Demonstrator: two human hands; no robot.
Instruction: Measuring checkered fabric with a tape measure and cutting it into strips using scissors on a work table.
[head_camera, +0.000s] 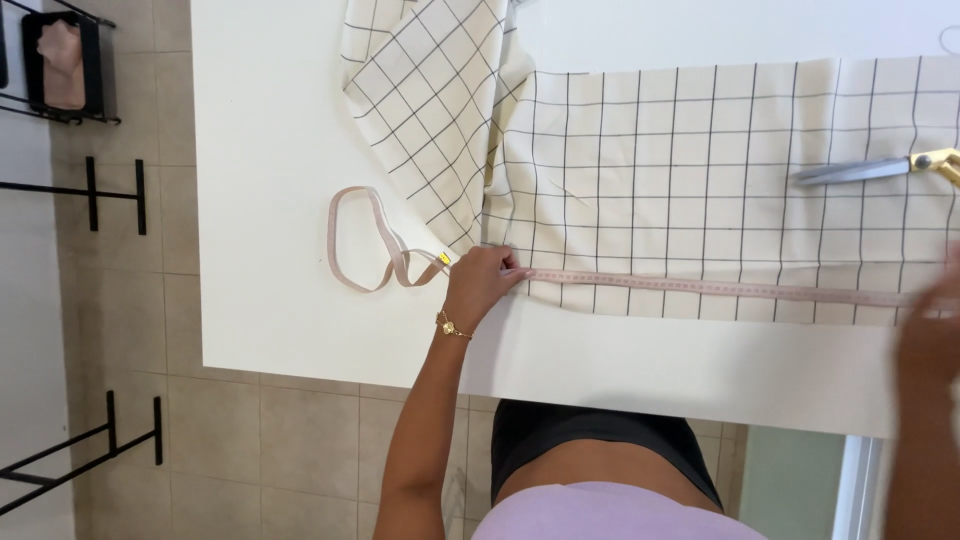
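Left hand (480, 283) rests on the white table (270, 150), fingers curled close together and pinching the pink measuring tape (720, 288) down at the lower left corner of the cream checked fabric (700, 170). From that pinch the tape runs taut and straight along the fabric's near edge toward the right hand (930, 335) (blurred at the frame's right edge; cannot tell how far its fingers are open, nor whether they grip the tape). The tape's slack end lies in loose loops on the bare table just left of the left hand. A thin gold bracelet (452, 326) sits on the left wrist. Scissors (880, 168) with a gold handle lie on the fabric, well apart from both hands. A second fold of fabric lies angled toward the table's upper edge.
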